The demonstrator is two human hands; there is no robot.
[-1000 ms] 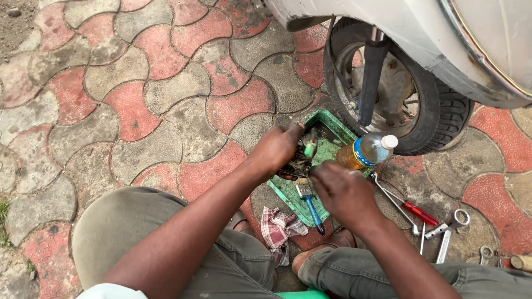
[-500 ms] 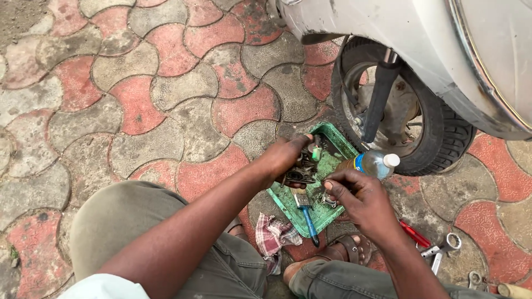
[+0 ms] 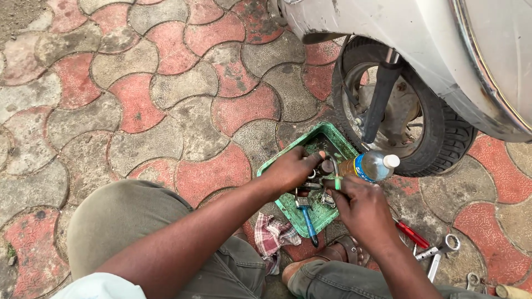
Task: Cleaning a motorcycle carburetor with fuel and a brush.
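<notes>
Working over a green tray on outdoor paving.

We are crouching on interlocking red and grey paving blocks [image 3: 166,111] beside a scooter wheel [image 3: 410,116]. Our left hand [image 3: 293,169] and right hand [image 3: 360,207] are meeting over the green tray [image 3: 327,135], fingers closing narrowly together on a small curved metal part [image 3: 334,166]. A plastic bottle [image 3: 372,165] is lying just beside the tray, a checked rag [image 3: 274,235] near our knee, and wrenches [image 3: 438,254] on the blocks at right.

tray [image 3: 331,138] before wheel [image 3: 438,138]; bottle [image 3: 370,166] perhaps on tray.
</notes>
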